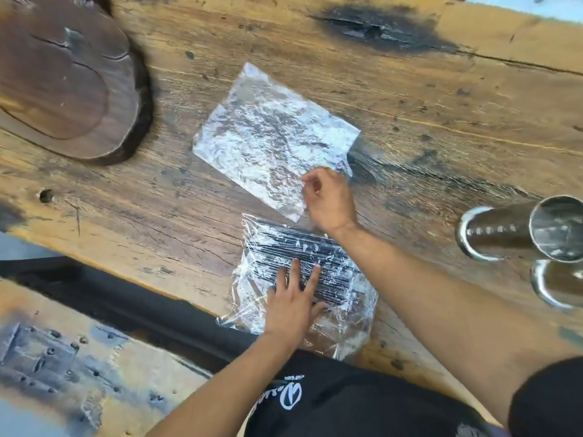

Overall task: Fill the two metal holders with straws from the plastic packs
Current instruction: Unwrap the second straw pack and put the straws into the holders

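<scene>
Table [410, 99]: rough, weathered wooden planks with dark scorched patches at 12 and 3 o'clock
Slab [63, 80]: dark brown wood slice lying on the table at 10 o'clock
Lower surface [63, 357]: worn wood with studs at 7 o'clock, beyond a dark gap
Light: even and bright

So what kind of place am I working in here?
Likely a café or bar counter, though only the tabletop shows: a rustic plank table, a wood-slab tray, steel straw holders, and a pack of black straws.
</scene>
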A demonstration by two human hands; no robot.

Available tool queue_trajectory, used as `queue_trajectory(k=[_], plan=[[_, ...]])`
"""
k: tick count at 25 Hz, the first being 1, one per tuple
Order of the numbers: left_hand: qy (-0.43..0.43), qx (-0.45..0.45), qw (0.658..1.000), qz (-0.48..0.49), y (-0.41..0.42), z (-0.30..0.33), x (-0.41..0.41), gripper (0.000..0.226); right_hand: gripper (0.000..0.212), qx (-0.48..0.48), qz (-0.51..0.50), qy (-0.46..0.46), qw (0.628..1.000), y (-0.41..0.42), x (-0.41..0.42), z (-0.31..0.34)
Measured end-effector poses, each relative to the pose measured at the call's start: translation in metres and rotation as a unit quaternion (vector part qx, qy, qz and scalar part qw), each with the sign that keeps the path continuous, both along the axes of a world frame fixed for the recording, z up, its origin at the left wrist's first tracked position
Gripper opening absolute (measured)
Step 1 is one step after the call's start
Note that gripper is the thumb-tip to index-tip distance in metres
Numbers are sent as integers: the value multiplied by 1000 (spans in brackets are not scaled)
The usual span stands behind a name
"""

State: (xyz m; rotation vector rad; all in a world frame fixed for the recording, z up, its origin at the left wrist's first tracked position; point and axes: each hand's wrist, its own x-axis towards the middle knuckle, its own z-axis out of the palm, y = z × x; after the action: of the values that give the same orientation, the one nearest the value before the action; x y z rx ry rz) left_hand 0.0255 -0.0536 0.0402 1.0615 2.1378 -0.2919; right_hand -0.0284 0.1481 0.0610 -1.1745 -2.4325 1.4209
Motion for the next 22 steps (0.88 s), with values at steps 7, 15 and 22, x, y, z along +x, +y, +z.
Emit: queue_trajectory(k=[7,15,22], plan=[[15,32,997,-67,33,-3,30,81,20,62,2,-116,991,-40,189,-42],[33,36,987,-155,83,3,106,82,29,62,-84,-166,980,-39,310,-50],[95,129,983,-86,112,5,174,57,30,30,-122,-165,978,-15,375,-46]])
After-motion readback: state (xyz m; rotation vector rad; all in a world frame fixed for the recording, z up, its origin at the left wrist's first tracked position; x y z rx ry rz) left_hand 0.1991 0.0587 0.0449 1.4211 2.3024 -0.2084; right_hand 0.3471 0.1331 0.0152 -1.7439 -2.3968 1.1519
